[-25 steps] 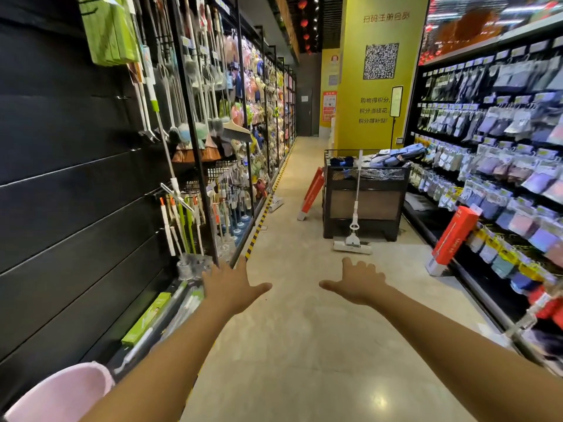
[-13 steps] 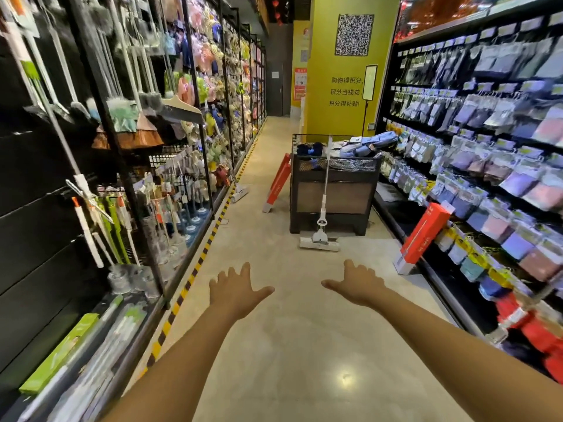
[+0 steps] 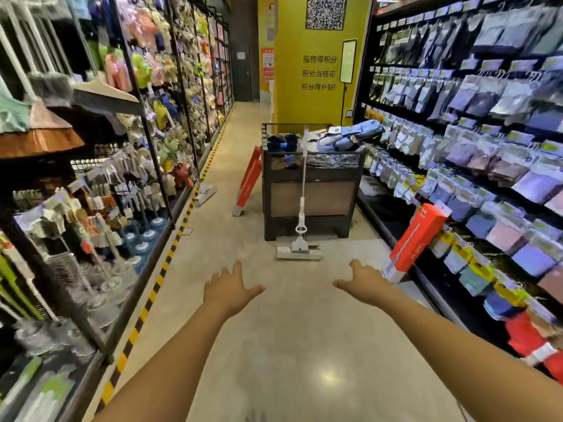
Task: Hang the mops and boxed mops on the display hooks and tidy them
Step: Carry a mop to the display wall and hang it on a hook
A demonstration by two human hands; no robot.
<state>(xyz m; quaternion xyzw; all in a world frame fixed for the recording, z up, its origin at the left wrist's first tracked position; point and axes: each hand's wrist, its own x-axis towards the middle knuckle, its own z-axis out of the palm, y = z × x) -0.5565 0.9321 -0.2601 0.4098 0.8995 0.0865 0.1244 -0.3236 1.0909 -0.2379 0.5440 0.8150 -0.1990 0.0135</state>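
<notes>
Fetch step: your left hand (image 3: 230, 289) and right hand (image 3: 364, 280) both spread, empty. Next grab mop (image 3: 300, 236) far ahead by bin (image 3: 310, 196).

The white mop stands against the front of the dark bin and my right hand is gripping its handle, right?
No. The white mop does stand against the dark bin, but the right hand is open, short of the mop and holding nothing; the head view shows it.

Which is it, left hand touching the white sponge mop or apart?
Apart: the head view shows bare floor between the left hand and the white sponge mop.
</notes>
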